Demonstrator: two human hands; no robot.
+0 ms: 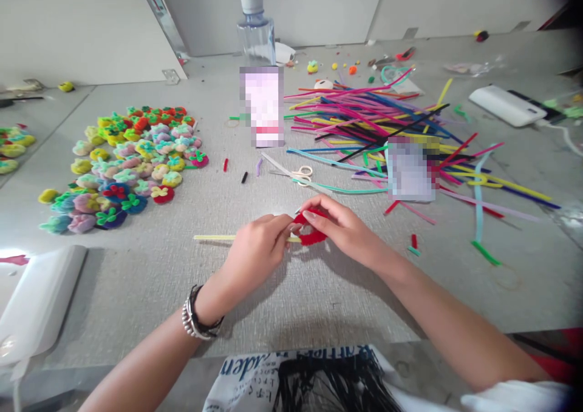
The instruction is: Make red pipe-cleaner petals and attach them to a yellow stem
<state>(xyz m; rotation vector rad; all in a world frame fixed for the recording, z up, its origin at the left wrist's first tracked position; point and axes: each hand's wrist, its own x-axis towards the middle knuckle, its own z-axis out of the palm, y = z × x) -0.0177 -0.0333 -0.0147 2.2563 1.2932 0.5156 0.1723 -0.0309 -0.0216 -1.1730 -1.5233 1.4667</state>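
My left hand (257, 251) and my right hand (344, 227) meet over the grey table (319, 303), both pinching a red pipe-cleaner coil (312, 235) between the fingertips. A pale yellow stick (214, 238) runs out to the left from under my left hand, and the left fingers seem to hold its end against the coil. A beaded bracelet sits on my left wrist.
A heap of finished fuzzy flowers (132, 169) lies at the left. Loose coloured pipe cleaners (378, 121) spread at the back right, with scissors (298, 174) in front. A water bottle (255, 27) stands at the back; white devices (39, 303) (505, 104) lie at both sides.
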